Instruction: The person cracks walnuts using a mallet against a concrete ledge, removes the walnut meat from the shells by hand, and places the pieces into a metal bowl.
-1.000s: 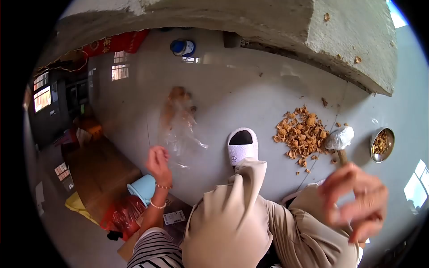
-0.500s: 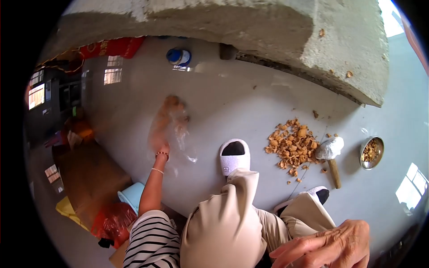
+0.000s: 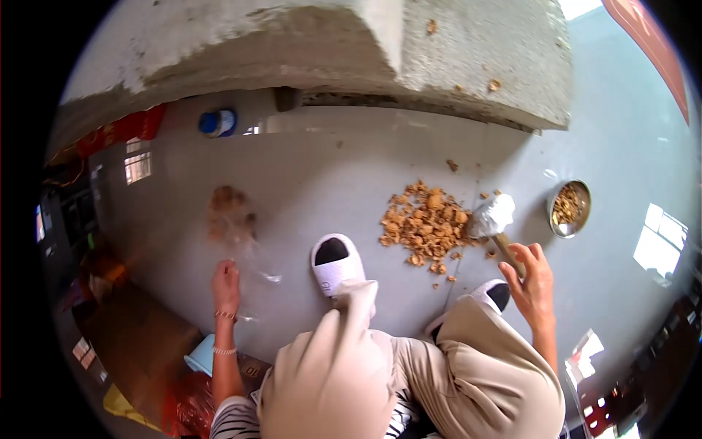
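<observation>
My left hand [image 3: 227,283] is closed in a fist above the floor at left; what it holds, if anything, is hidden. Just beyond it lies a clear plastic bag [image 3: 238,227] with brown, blurred contents that look like walnuts. My right hand [image 3: 534,282] has its thumb and fingers around the wooden handle of a hammer [image 3: 494,215], whose head is wrapped in white plastic. The hammer head rests at the right edge of a pile of cracked walnuts and shells [image 3: 424,227]. A metal bowl [image 3: 583,208] holding walnut pieces stands to the right of the hammer.
A rough concrete block [image 3: 475,80] spans the far side, with shell bits on top. A blue-capped bottle [image 3: 218,123] lies near it. My slippered left foot [image 3: 338,267] is between bag and pile. A light-blue bucket [image 3: 199,356] and red plastic bag [image 3: 191,406] sit lower left.
My right hand has gone from beside my knee out to the hammer handle. My left hand has drawn back from the plastic bag, now closed. The view has shifted and turned.
</observation>
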Tool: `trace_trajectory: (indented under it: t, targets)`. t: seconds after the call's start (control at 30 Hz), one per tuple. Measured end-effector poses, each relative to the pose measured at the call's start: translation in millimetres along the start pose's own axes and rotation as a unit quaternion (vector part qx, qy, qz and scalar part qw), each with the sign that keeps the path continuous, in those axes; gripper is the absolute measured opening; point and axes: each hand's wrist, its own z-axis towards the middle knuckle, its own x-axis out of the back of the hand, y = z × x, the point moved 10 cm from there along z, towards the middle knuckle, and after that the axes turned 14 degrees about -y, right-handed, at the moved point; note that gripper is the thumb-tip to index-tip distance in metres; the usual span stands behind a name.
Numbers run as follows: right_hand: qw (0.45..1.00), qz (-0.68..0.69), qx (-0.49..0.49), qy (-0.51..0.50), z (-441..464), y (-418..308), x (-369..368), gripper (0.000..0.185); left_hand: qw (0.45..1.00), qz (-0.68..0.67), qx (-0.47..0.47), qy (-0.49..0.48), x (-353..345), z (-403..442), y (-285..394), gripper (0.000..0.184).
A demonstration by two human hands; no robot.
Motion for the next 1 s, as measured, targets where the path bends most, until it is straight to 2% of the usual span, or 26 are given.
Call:
trace_trajectory:
  t: [0.03, 0.13, 0.2, 0.23, 0.3, 0.33, 0.37, 0.43, 0.47, 0.57, 0.6, 0.63, 0.73, 0.83, 0.9, 1.0]
  targets:
    - [0.998, -0.053, -0.012, 0.026, -6, 30, -14, 0.041, 0.992, -0.064, 0.044, -0.096, -7, -23, 38, 0.021]
    - [0.994, -0.086, -0.022, 0.059, -10, 49, -31, 0.052, 0.931, -0.259, 0.020, -0.257, -26, -54, 129, 0.021]
    - [0.989, -0.113, -0.016, 0.091, -1, 44, -30, 0.052, 0.901, -0.315, -0.062, -0.293, -27, -55, 198, 0.026]
    - [0.988, -0.120, -0.013, 0.095, 6, 47, -33, 0.045, 0.881, -0.343, -0.105, -0.309, -32, -51, 230, 0.029]
    - [0.992, -0.079, -0.001, 0.103, 14, 68, -42, 0.038, 0.868, -0.308, -0.228, -0.315, -43, -33, 292, 0.033]
    - [0.993, -0.077, 0.000, 0.085, 16, 68, -43, 0.034, 0.867, -0.278, -0.275, -0.308, -51, -27, 324, 0.034]
    - [0.989, -0.095, 0.015, 0.108, 12, 63, -39, 0.032, 0.864, -0.247, -0.322, -0.299, -61, -24, 357, 0.035]
    - [0.993, -0.046, -0.010, 0.108, 2, 64, -40, 0.030, 0.850, -0.196, -0.393, -0.292, -80, -23, 416, 0.036]
    - [0.991, -0.074, -0.005, 0.110, -3, 54, -37, 0.031, 0.851, -0.169, -0.425, -0.258, -85, -20, 440, 0.035]
    - [0.985, 0.115, 0.013, 0.126, -12, 63, -36, 0.025, 0.850, -0.132, -0.488, -0.146, -82, -15, 503, 0.031]
    - [0.969, 0.231, -0.017, 0.091, -12, 66, -39, 0.021, 0.847, -0.115, -0.508, -0.106, -79, -14, 520, 0.031]
    - [0.958, 0.275, -0.014, 0.077, -14, 58, -34, 0.020, 0.842, -0.098, -0.527, -0.066, -75, -11, 535, 0.030]
    - [0.912, 0.406, -0.002, 0.054, -9, 33, -6, 0.017, 0.838, -0.097, -0.537, 0.002, -67, 8, 567, 0.030]
    - [0.895, 0.434, 0.067, 0.085, 8, -5, 50, 0.018, 0.831, -0.075, -0.549, 0.043, -62, 15, 585, 0.032]
    - [0.901, 0.400, 0.128, 0.107, 25, -31, 86, 0.021, 0.836, -0.060, -0.543, 0.049, -64, 22, 589, 0.033]
    - [0.910, 0.383, 0.131, 0.091, 53, -59, 113, 0.029, 0.834, -0.061, -0.545, 0.056, -67, 27, 586, 0.033]
